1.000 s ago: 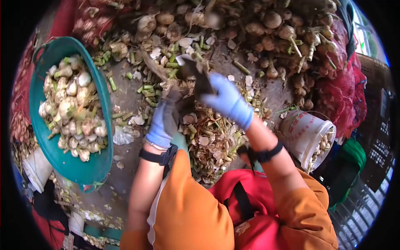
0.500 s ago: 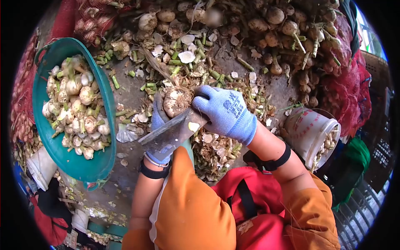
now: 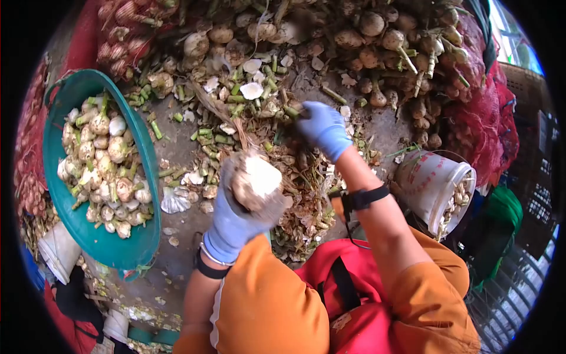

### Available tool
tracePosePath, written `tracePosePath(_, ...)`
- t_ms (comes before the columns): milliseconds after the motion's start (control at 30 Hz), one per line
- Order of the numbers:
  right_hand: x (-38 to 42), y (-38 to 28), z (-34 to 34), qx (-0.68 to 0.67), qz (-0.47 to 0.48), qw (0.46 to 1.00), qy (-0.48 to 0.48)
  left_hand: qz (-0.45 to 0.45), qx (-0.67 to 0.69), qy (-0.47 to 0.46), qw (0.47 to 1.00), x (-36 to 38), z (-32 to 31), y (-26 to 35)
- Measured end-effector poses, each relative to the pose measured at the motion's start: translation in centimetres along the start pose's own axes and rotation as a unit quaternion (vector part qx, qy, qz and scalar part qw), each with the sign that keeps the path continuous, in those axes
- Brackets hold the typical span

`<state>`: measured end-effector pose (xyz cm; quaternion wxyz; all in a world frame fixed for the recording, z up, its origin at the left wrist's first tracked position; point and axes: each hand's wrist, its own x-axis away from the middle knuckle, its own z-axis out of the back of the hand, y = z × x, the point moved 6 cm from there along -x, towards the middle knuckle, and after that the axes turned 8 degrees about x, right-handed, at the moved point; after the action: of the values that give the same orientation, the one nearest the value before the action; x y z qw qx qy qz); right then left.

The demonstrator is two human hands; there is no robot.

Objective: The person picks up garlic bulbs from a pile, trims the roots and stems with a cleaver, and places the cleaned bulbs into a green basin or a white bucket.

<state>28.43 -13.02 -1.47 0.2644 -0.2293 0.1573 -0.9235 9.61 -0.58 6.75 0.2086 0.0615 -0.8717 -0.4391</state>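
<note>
my blue-gloved left grip [image 3: 234, 207] clamps a round whitish garlic bulb [image 3: 257, 180], pale face towards me, long axis blurred; my blue-gloved right grip [image 3: 323, 128], i can't tell.

Motion blurs the right hand [image 3: 323, 130]; whether it grips anything within the dark smear at its fingers cannot be told. The pale bulb [image 3: 256, 180] is smeared too, hiding part of the left hand [image 3: 231, 219]. The bulb heap [image 3: 354, 41] runs past the top edge; print on the white bucket [image 3: 421, 180] is illegible.
</note>
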Motion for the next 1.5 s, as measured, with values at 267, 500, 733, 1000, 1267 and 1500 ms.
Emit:
tracePosePath(267, 2.0, -6.0, -0.1, -0.563, -0.055, 0.806, -0.174, -0.040, -0.181, 0.026, 0.982, -4.0, 3.1, -3.0)
tracePosePath(500, 3.1, -10.0, 8.0, -0.098, 0.171, 0.980, -0.024, 0.045, 0.149, 0.108, 0.982, -1.8, 6.4, -4.6)
tracePosePath(733, -2.0, -1.6, 5.6, 0.174, 0.028, 0.961, -0.214, -0.139, -0.089, 0.136, 0.977, -3.7, 5.4, 4.9)
tracePosePath(1000, -11.8, 2.7, 11.6, 0.322, 0.014, 0.946, -0.023, -0.047, 0.471, -0.035, 0.880, -5.1, 5.7, 6.7)
tracePosePath(1267, -4.4, 3.4, 3.4, -0.143, -0.051, 0.983, -0.099, 0.079, 0.178, 0.122, 0.973, -4.0, 4.5, -3.3)
tracePosePath(1500, 6.5, -5.7, 0.7, -0.598, -0.144, 0.755, -0.225, 0.175, 0.116, 0.116, 0.971, -3.1, 2.8, -4.0)
